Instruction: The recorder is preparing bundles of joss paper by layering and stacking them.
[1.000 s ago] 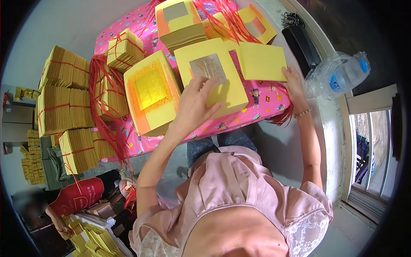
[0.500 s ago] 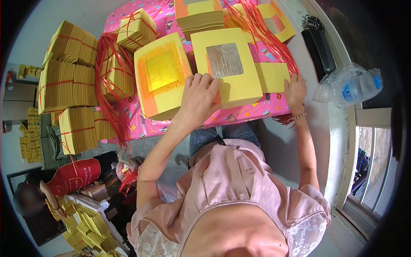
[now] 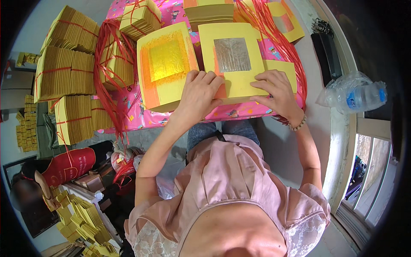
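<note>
A thick stack of yellow paper (image 3: 233, 81) with a silver foil square on its top sheet lies before me on the table. My left hand (image 3: 199, 94) grips its near left corner, fingers curled over the top and thumb at the front edge. At the near right corner my right hand (image 3: 276, 94) rests its fingers on the top sheet, thumb against the front side. Left of it sits another paper stack (image 3: 147, 92), its top sheet bearing a gold foil square with orange around it. A plain yellow sheet or pad (image 3: 286, 68) shows partly behind my right hand.
Bundles of yellow paper (image 3: 64, 68) tied with red strips stand at the left. Loose red strips (image 3: 278, 34) hang at both sides of the pink patterned tablecloth (image 3: 233, 112). Further stacks (image 3: 209, 15) lie at the back. A bagged plastic bottle (image 3: 364, 98) is on the right ledge.
My right hand has moved left from the plain yellow piece onto the silver-foil stack's near right corner. My left hand stays at the near left corner. The whole view has shifted slightly.
</note>
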Action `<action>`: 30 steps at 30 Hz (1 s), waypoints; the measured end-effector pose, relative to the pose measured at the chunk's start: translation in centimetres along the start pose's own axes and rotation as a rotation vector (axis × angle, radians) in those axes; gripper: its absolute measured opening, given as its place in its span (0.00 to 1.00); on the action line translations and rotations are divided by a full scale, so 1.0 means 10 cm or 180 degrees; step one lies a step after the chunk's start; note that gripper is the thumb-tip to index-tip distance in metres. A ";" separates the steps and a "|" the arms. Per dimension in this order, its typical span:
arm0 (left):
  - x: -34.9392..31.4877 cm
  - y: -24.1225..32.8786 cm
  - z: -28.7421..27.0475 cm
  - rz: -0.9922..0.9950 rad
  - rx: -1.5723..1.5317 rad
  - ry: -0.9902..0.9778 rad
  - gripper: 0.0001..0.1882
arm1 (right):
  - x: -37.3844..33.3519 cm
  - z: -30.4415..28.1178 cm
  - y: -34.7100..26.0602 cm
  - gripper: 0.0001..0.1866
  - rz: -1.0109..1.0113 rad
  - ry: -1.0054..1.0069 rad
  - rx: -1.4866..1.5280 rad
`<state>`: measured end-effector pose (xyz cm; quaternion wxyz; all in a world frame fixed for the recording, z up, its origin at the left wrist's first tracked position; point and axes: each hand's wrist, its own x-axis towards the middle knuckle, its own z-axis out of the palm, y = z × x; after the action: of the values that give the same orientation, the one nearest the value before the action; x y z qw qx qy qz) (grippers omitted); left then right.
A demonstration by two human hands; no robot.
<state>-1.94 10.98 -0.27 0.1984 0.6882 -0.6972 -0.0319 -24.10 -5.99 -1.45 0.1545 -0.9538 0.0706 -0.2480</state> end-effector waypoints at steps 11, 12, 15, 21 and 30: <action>-0.02 -0.05 -0.05 -0.0043 -0.0308 -0.0081 0.25 | 0.05 0.07 0.02 0.07 0.0267 0.0016 0.0624; -0.02 -0.05 -0.06 -0.0049 -0.0311 -0.0082 0.25 | 0.06 0.08 0.04 0.06 0.0318 0.0010 0.0794; -0.01 -0.04 -0.08 -0.0061 -0.0308 -0.0126 0.24 | 0.06 0.12 0.06 0.04 0.0432 0.0032 0.1131; -0.01 -0.05 -0.08 -0.0066 -0.0299 -0.0127 0.23 | 0.08 0.14 0.06 0.02 0.0605 0.0030 0.1353; -0.01 -0.05 -0.09 -0.0044 -0.0275 -0.0143 0.23 | 0.10 0.13 0.05 0.02 0.0717 -0.0023 0.1422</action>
<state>-1.16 11.23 0.38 0.2120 0.6828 -0.6947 -0.0788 -22.61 -6.33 -2.20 0.3884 -0.8829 0.1192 -0.2352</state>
